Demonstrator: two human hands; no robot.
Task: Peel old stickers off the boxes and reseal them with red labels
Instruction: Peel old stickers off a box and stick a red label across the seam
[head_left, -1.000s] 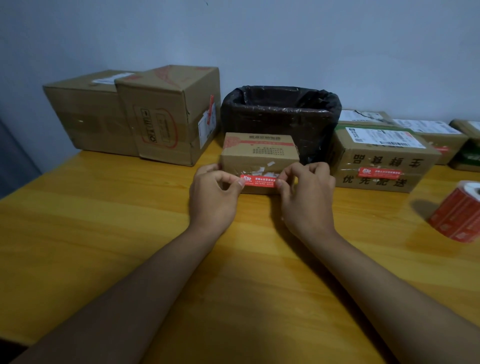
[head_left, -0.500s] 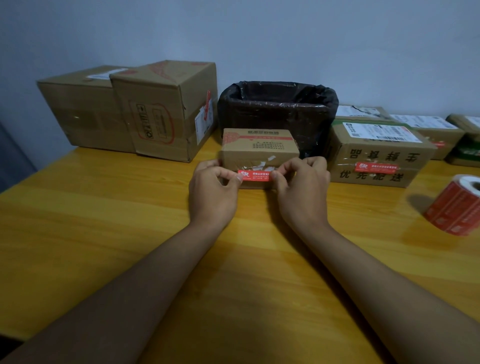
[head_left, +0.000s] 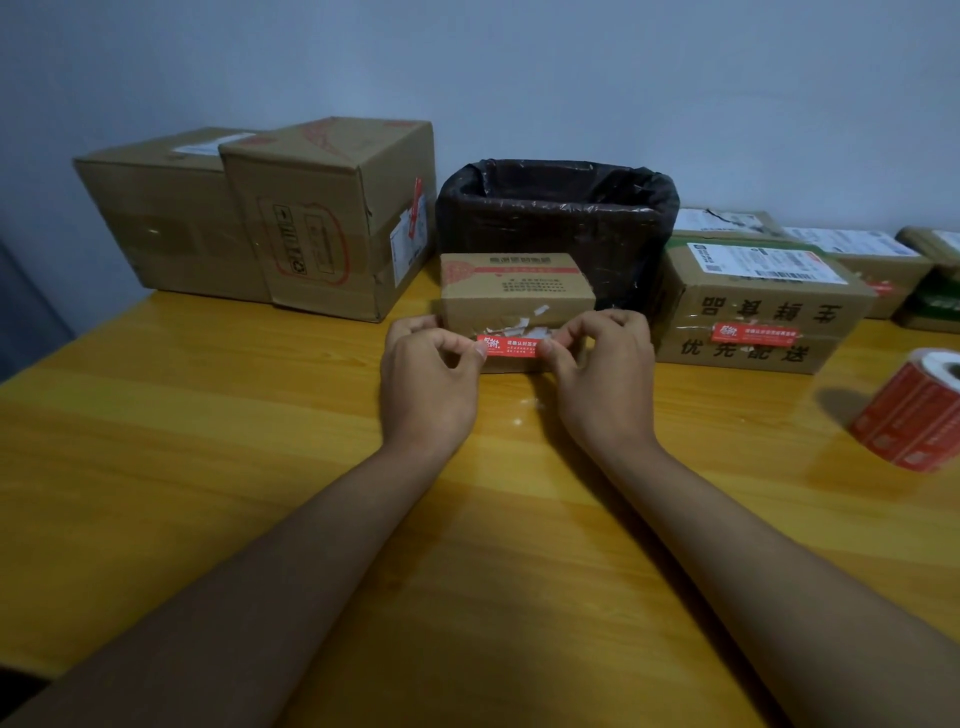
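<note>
Nearest me on the counter (head_left: 208, 441), my left hand (head_left: 428, 384) and right hand (head_left: 605, 382) each pinch 1 end of a red label (head_left: 511, 347), stretched across the front of the small box (head_left: 514, 291), which still shows torn white scraps of its old sticker. I judge this box nearly resealed, the label not yet pressed flat. Farther right, 1 box (head_left: 753, 312) already wears its red label by the label roll (head_left: 914, 415); the 2 big boxes (head_left: 322, 218) at back left look undone.
</note>
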